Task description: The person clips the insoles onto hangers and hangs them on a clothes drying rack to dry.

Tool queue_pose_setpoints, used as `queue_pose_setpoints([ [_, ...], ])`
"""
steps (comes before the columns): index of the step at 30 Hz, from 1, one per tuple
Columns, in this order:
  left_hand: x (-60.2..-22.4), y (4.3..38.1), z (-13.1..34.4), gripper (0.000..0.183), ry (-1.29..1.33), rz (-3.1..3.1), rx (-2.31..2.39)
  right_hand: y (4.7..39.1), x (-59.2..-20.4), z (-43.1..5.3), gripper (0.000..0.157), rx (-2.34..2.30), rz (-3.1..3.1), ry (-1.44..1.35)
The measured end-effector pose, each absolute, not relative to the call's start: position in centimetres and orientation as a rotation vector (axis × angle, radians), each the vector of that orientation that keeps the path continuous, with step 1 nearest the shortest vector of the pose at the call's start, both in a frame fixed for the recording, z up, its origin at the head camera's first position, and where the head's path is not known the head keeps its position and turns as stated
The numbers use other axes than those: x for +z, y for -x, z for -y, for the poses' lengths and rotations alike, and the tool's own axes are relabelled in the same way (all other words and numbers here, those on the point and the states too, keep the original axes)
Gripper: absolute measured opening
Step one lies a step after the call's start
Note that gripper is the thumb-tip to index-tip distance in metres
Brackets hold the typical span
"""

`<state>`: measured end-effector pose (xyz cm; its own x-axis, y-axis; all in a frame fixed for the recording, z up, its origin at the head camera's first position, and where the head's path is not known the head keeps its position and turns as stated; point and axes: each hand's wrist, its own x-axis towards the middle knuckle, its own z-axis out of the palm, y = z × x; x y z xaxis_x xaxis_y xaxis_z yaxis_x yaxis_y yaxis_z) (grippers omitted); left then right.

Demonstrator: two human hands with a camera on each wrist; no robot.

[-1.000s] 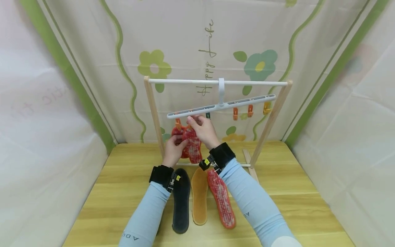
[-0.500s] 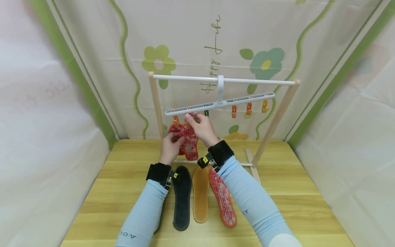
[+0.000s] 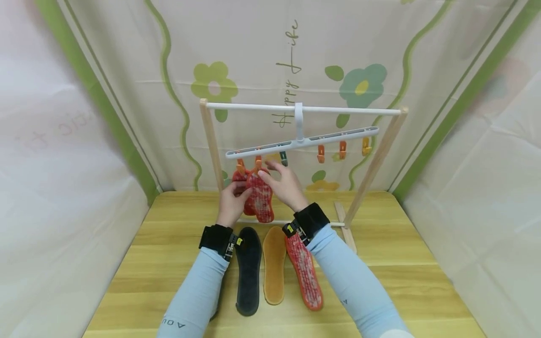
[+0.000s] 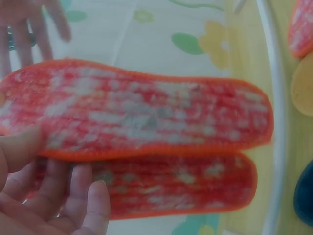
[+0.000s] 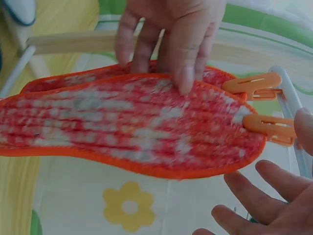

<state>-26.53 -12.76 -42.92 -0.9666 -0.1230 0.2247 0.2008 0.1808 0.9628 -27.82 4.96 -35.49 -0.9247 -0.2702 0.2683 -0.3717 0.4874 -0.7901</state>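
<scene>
Two red-and-white insoles with orange edging hang from the left half of a white clip hanger (image 3: 334,137). The front insole (image 5: 132,125) is clamped at its toe by an orange clip (image 5: 269,128); the rear insole (image 4: 195,188), partly hidden behind it, hangs from another orange clip (image 5: 254,85). With thumb in front and fingers behind, my left hand (image 3: 231,203) pinches the front insole's side edge. My right hand (image 3: 289,188) is just right of the front insole's top, fingers spread and holding nothing.
A wooden rack with a white top rod (image 3: 351,110) carries the hanger. Further clips, orange, yellow and dark green (image 3: 283,158), dangle from it. On the table lie a black insole (image 3: 248,277), a tan insole (image 3: 274,272) and a red insole (image 3: 305,277); another dark one is mostly hidden by my left arm.
My right hand has let go of the front orange clip and drawn a little right and down, exposing the clip on the insole. The left hand keeps its pinch.
</scene>
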Motion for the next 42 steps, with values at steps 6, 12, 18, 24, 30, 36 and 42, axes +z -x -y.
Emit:
queue_pose_setpoints([
  [6, -42.8, 26.4, 12.2, 0.022, 0.078, 2.189, -1.901, 26.7, -37.0, -7.1, 0.061, 1.373, 2.659, -0.537],
  [12, -43.4, 26.5, 12.1, 0.021, 0.077, 2.21, -1.895, 25.9, -38.4, -9.1, 0.063, 1.411, 2.678, -0.484],
  [18, -43.4, 26.4, 12.1, 0.022, 0.091, 2.202, -1.914, 25.4, -39.4, -10.7, 0.061, 1.385, 2.691, -0.463],
  [24, -43.5, 26.4, 12.3, 0.022, 0.092, 2.174, -1.916, 24.6, -40.9, -12.2, 0.056, 1.345, 2.696, -0.453],
  [30, -43.5, 26.3, 12.7, 0.024, 0.093, 2.196, -1.901, 23.5, -42.9, -14.1, 0.058, 1.344, 2.731, -0.385],
  [36, -43.4, 25.4, 13.2, 0.024, 0.069, 2.18, -1.918, 22.2, -44.8, -16.0, 0.059, 1.284, 2.798, -0.319],
  [42, -43.9, 23.9, 14.0, 0.029, 0.038, 2.215, -1.907, 20.9, -47.3, -17.2, 0.054, 1.221, 2.85, -0.237],
])
